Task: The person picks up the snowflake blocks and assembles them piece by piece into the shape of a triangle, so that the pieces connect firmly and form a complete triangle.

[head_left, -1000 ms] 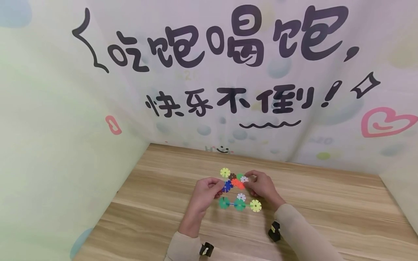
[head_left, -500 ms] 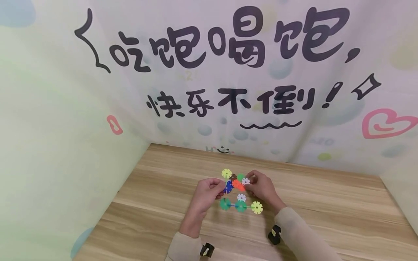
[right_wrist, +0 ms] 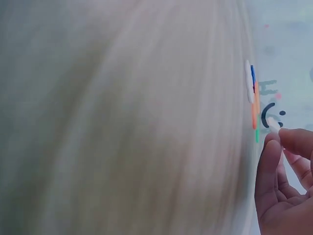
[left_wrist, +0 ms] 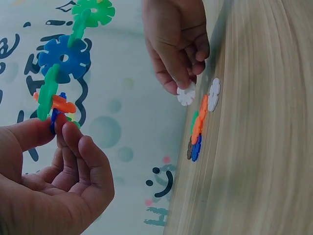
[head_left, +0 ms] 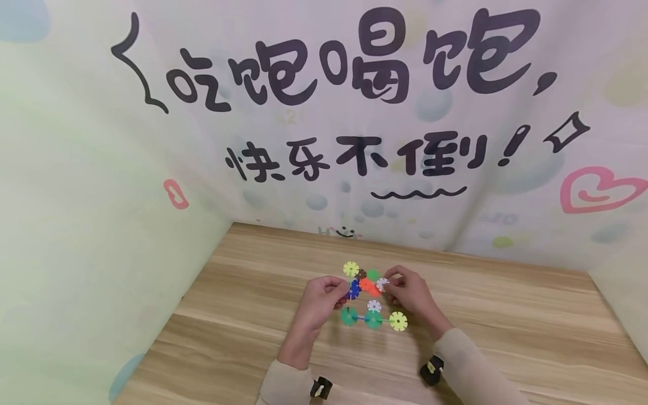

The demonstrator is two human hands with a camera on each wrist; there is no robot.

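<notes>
Above the bench [head_left: 516,315], my left grip [head_left: 315,301] pinches joined discs [left_wrist: 72,64], my right grip [head_left: 411,289] a white disc [left_wrist: 185,96] (assembling, I judge; next calls for fitting).

Head view's evenly lit, soft & mid-bright; faint, fuzzy-edged shadows lie on the table [head_left: 557,337], w/ wide-angle stretch toward the edges; L wrist cam runs dimmer, a cool cast over the backdrop [left_wrist: 127,63], the near blue disc [left_wrist: 51,58] fairly crisp; R wrist cam's the worst, the table's grain badly smeared, dark down the L side, hazy pale up top; light's exact dir. unclear.
</notes>
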